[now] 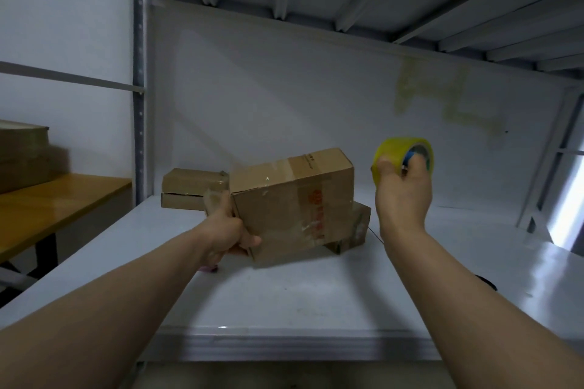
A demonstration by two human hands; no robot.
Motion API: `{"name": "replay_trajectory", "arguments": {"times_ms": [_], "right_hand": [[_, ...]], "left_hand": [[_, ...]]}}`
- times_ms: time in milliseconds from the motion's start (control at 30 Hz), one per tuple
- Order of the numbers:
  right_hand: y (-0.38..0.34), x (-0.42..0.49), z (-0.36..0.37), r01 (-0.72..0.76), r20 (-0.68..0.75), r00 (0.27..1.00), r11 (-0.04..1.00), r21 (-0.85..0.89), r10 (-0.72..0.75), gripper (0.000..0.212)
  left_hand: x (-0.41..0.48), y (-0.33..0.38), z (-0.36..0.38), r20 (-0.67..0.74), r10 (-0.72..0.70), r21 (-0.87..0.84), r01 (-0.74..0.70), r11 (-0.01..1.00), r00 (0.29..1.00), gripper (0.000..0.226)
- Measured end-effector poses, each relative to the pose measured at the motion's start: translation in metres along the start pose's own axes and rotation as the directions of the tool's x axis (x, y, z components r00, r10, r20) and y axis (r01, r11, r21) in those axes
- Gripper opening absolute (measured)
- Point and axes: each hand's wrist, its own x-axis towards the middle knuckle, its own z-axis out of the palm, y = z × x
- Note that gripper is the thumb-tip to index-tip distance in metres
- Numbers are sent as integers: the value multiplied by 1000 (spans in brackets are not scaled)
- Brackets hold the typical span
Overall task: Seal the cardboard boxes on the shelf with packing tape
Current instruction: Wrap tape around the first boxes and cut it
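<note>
Head view. Cardboard box (pixel 294 199), tilted on white metal shelf (pixel 284 294); red print on its side, too blurred to read. Left hand (pixel 226 230) grips its near-left corner, fingers curled. Right of box: right hand (pixel 403 196), fingers curled round yellow tape roll (pixel 388 148). Behind-left of box: flat cartons (pixel 189 186). Under its right end, partly hidden: smaller box (pixel 355 230). Far left: wooden table (pixel 47 202).

readable text: none | cardboard box (pixel 294 199), near side face: column of red printed characters, too blurred to read | cardboard box, top face: short line of small dark print, too small to read
</note>
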Motion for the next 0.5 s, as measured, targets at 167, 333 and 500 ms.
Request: {"name": "replay_trajectory", "arguments": {"times_ms": [167, 333, 500], "right_hand": [[-14, -6, 3, 129, 45, 990, 991, 45, -131, 18], [-21, -6, 7, 86, 138, 984, 979, 185, -112, 18], [-31, -3, 9, 28, 202, 975, 955, 295, -91, 14]], "left_hand": [[-4, 3, 4, 16, -72, 66, 71, 995, 997, 71], [-7, 19, 6, 41, -122, -49, 124, 991, 992, 38], [0, 33, 7, -5, -380, -12, 380, 925, 925, 45]]}}
